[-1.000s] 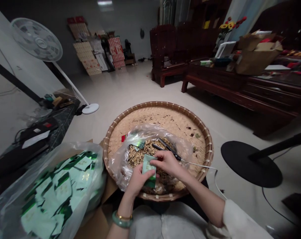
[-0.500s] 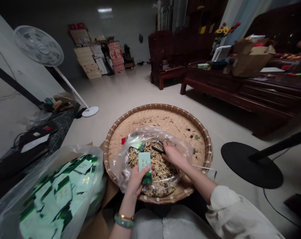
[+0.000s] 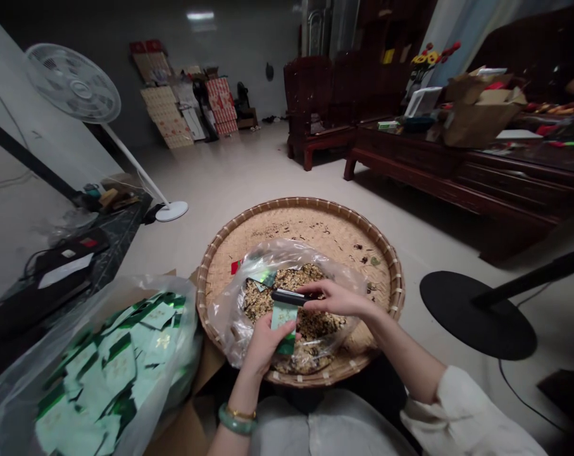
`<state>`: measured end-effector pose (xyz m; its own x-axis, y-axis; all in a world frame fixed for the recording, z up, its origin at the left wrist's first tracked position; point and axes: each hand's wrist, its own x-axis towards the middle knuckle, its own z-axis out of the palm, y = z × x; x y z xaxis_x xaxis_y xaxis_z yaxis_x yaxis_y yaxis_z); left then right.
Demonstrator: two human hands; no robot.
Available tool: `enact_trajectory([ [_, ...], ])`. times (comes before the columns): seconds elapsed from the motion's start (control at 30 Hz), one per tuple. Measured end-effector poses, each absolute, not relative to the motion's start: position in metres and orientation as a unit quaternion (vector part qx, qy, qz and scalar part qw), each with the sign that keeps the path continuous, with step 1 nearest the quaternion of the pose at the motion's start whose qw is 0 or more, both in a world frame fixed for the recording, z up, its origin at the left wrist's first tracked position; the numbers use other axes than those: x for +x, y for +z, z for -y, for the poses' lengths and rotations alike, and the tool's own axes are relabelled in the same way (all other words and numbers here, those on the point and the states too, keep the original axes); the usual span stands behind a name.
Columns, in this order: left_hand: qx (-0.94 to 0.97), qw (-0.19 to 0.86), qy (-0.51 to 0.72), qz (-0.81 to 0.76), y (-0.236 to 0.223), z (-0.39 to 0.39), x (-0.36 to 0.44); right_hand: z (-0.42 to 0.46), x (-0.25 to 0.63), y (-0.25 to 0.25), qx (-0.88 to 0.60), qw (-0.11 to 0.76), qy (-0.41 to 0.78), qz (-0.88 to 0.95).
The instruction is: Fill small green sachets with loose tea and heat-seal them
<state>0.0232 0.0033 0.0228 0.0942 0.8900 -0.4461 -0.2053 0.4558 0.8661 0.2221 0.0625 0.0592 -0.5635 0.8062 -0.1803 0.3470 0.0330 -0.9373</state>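
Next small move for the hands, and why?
Probably press the black handheld tool in the right hand onto the top edge of the pale green packet in the left hand: it lies just above that edge, packet upright.

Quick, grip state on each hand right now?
Left grip: closed, holding a green packet.
Right grip: closed, holding a black tool.

No wording can be read clearly anywhere. The pale green packet at lower middle and the packets in the plastic bag at lower left carry gold print, too small to make out. The white label at left shows nothing legible.
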Motion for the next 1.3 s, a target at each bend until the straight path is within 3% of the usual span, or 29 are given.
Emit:
enact_trajectory([
  [0.37, 0.359, 0.670, 0.381, -0.526, 0.023, -0.001, 0.018, -0.061, 0.209, 0.050, -0.428, 0.258, 0.491, 0.714],
  [0.7, 0.327, 0.665, 0.428, -0.518, 0.020, -0.002, 0.016, -0.060, 0.217, 0.055, -0.439, 0.265, 0.601, 0.613],
  [1.1, 0.351, 0.657, 0.410, -0.526, 0.020, 0.000, 0.009, -0.060, 0.208, 0.046, -0.441, 0.277, 0.545, 0.657],
  [1.3, 0.332, 0.676, 0.409, -0.515, 0.022, 0.001, 0.004, -0.060, 0.216, 0.047, -0.427, 0.253, 0.638, 0.589],
])
